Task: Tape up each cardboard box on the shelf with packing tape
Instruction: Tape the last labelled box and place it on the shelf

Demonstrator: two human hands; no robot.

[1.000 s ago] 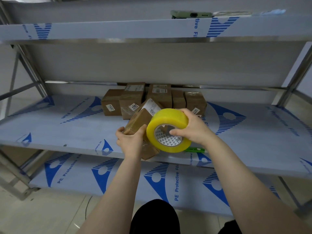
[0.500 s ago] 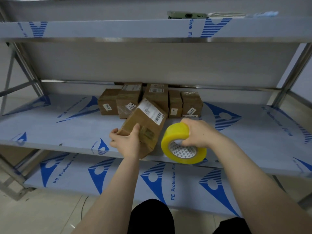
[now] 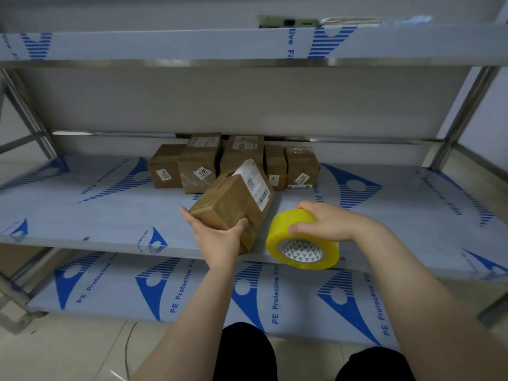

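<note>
My left hand [image 3: 217,240] grips the near end of a brown cardboard box [image 3: 236,199] with a white shipping label, held tilted over the front of the middle shelf [image 3: 96,213]. My right hand [image 3: 327,221] holds a yellow roll of packing tape [image 3: 302,240] by its rim, just right of the box and near the shelf's front edge. Several more brown cardboard boxes [image 3: 203,163] stand in a cluster at the back of the same shelf, behind the held box.
The steel rack is covered in white film with blue print. A green phone [image 3: 288,22] lies on the top shelf above. A lower shelf [image 3: 137,287] sits beneath. Metal uprights [image 3: 464,111] stand at both sides. My knees in black show at the bottom.
The tape roll has moved right and down, away from the box. My left hand has turned the box so its labelled face and near end show, and shifted it slightly back.
</note>
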